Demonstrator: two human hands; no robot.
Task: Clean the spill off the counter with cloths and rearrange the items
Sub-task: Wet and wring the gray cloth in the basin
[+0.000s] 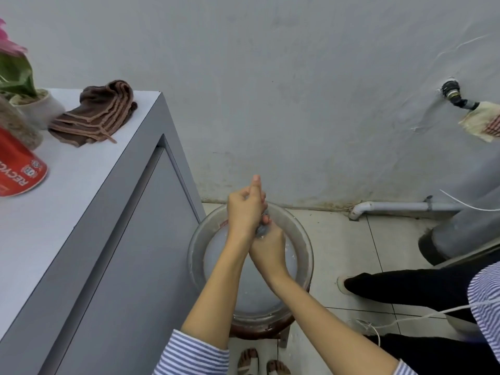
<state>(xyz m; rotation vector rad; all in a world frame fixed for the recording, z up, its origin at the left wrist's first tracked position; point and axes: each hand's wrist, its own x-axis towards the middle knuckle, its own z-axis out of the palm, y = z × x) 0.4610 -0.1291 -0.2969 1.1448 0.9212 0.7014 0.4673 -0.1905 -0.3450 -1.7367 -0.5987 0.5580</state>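
Down by the floor, both hands meet over a round grey metal basin (303, 239) filled with cloudy water, which sits on a low dark-red round stool (259, 327) beside the grey cabinet. The left hand (244, 209) is uppermost, its fingers curled round the upper end of a small wet grey cloth (262, 230), with one finger sticking up straight toward the wall. The right hand (266, 244) lies just below it, its fingers wrapped round the lower part of the same cloth, so that the two hands press together and only a sliver of the fabric shows between them. The cloth is held above the water, near the far side of the basin. Up on the pale grey counter top (67, 190), well apart from the hands, a crumpled brown striped towel (94, 115) lies near the back corner. Just beside it to the left stands a small white pot holding a plant with green leaves and a pink flower (29, 101), and nearer the front edge a red can (19, 169) shows at the frame's left border. On the wall to the right a tap (457, 97) juts out with a stained pale rag (481, 123) tied over its end, above a white pipe (400, 207) that runs along the foot of the wall.
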